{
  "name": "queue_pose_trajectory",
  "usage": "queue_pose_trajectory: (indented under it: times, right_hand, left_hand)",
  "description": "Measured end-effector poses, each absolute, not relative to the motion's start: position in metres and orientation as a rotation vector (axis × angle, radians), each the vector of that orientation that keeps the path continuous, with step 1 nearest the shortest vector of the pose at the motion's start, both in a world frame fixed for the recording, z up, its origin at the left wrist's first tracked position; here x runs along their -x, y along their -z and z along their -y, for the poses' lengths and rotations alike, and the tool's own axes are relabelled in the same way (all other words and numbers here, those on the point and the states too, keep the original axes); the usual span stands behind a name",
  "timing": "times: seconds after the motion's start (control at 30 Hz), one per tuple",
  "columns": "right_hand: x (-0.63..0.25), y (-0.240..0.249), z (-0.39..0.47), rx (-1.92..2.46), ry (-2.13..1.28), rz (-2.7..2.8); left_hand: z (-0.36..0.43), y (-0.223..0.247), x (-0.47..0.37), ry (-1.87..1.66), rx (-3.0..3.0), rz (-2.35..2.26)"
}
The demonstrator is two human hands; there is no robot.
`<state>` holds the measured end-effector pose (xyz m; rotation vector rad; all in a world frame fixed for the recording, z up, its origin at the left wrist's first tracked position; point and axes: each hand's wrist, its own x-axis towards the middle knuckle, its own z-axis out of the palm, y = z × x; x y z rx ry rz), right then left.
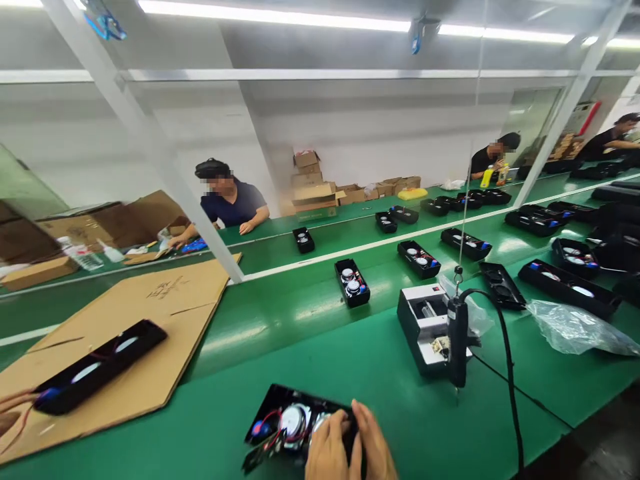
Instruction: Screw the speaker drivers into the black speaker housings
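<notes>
A black speaker housing (273,403) lies on the green bench in front of me, open side up. Inside it are round speaker drivers (295,421), red and black wires and a blue part (260,429). My left hand (329,445) reaches into its right half with bent, closed fingers; what they pinch is hidden. Around the housing's right end, my right hand (374,441) grips the wall, thumb side close to my left hand. A dark flat piece (257,457) with wires juts out at the housing's lower left.
An electric screwdriver (457,340) hangs beside a screw feeder (423,333) at right; its black cable loops down. Plastic bags (575,327) lie farther right. Several housings (353,283) line the belt. At left, another person's hand (10,417) touches a long housing (105,367) on cardboard (195,313).
</notes>
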<state>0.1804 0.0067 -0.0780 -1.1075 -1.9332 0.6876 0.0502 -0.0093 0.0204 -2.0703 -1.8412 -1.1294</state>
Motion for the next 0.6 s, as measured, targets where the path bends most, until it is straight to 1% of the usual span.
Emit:
queue_pose_trajectory:
  times: [0.13,0.2,0.3,0.47,0.53,0.6]
  right_hand:
    - [-0.242,0.029,-0.041,1.025,-1.061,2.016]
    - [-0.274,0.005,-0.065,0.959,-1.191,2.064]
    - [-0.313,-0.017,-0.095,0.887,-1.270,2.108]
    - [-0.344,-0.026,-0.116,0.857,-1.299,2.167]
    - [-0.348,-0.030,-0.116,0.863,-1.299,2.198]
    - [-0.351,-0.036,-0.112,0.889,-1.301,2.217]
  left_hand:
    - [0.033,-0.041,-0.054,1.447,2.111,1.750]
    - [0.045,-0.052,-0.044,1.509,2.068,1.737]
    - [0.049,-0.062,-0.019,1.403,2.104,1.708]
    - [0.032,-0.056,0.011,0.984,2.432,1.329]
    - [0.026,-0.054,0.011,0.944,2.472,1.271]
    - [0.023,-0.056,0.007,0.986,2.473,1.276]
